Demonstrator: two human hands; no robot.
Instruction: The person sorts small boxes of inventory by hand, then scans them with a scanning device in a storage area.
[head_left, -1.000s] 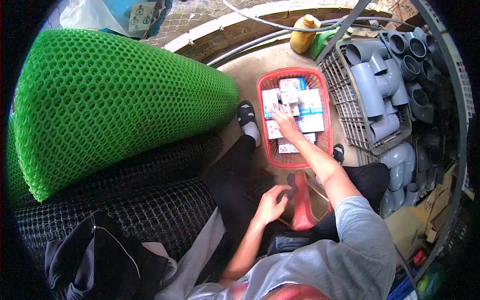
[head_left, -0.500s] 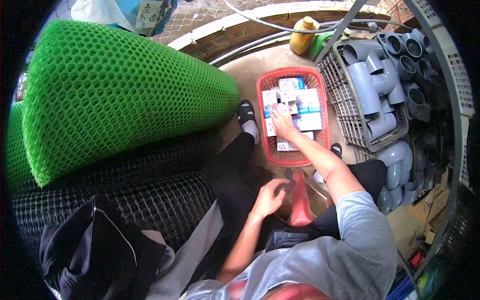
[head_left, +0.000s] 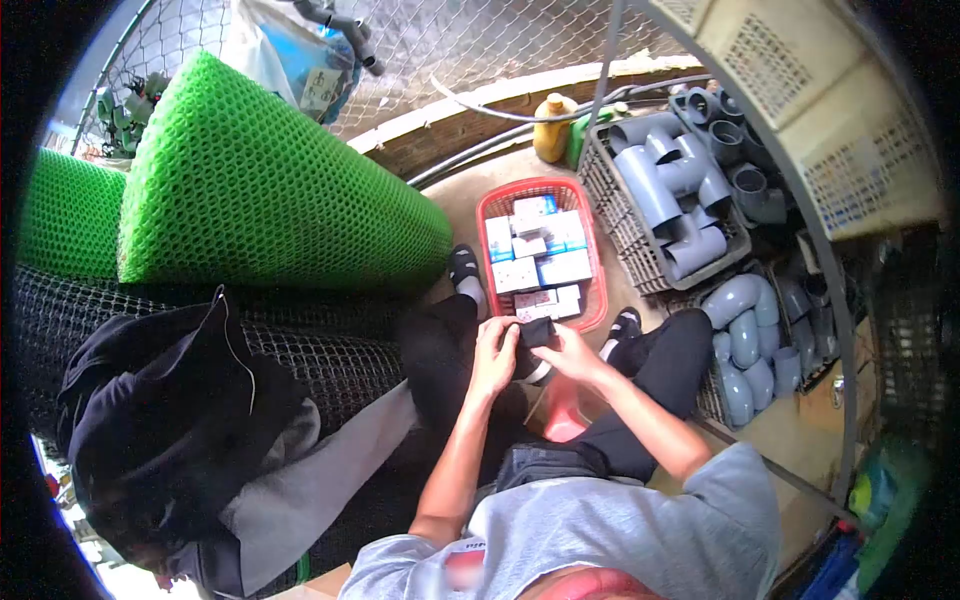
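Close in front of my body, both hands are raised together at the near edge of a red plastic basket. My left hand and my right hand are closed from either side on a small black object, whose exact kind I cannot make out. Small white-and-blue cardboard boxes lie in the basket, just beyond my fingers. Below my hands, a red stool or seat-like plastic piece shows between my legs.
Rolled green plastic mesh lies at the left, with black mesh and a dark jacket nearer. Crates of grey pipe fittings stand at the right. A yellow jug sits behind the basket, by a hose and wire fence.
My right hand has left the boxes in the basket and come back to meet my left hand at the black object. The view has shifted, and my left hand has moved forward.
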